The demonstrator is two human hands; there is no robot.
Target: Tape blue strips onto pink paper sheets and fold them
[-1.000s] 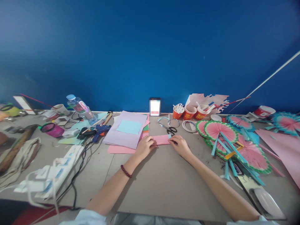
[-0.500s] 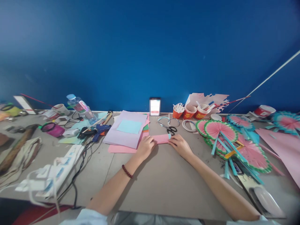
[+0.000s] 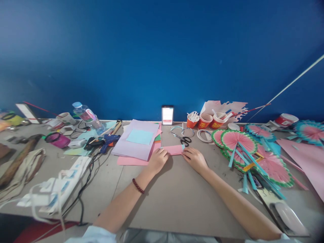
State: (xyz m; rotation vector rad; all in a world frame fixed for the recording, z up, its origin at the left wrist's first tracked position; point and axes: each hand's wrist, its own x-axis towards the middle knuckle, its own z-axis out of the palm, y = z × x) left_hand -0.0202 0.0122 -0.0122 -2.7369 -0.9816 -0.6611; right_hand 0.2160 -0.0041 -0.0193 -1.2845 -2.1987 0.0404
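Observation:
Between my hands a narrow pink paper strip (image 3: 175, 150) with light-blue ends lies on the grey table. My left hand (image 3: 159, 159) has its fingers closed on the strip's left end, beside the stack of coloured sheets. At the other end, the bent fingers of my right hand (image 3: 194, 158) pinch the strip near its blue edge. Just beyond it lie black-handled scissors (image 3: 186, 140). Left of the strip, a lilac sheet (image 3: 136, 148) bears a small light-blue sheet (image 3: 140, 136), with pink paper (image 3: 131, 161) underneath. My fingertips partly hide the strip's ends.
Watermelon-patterned paper fans (image 3: 239, 141) are piled at right, near a white mouse (image 3: 290, 217). Red paper cups (image 3: 204, 121) and a tape roll (image 3: 204, 135) stand behind. A phone (image 3: 167, 115) leans on the blue wall. A glue gun (image 3: 108, 141), bottle (image 3: 88, 116) and power strip (image 3: 68, 184) lie left.
Almost nothing differs. Both hands stay on the strip's ends, and a little more light blue shows by my left fingers.

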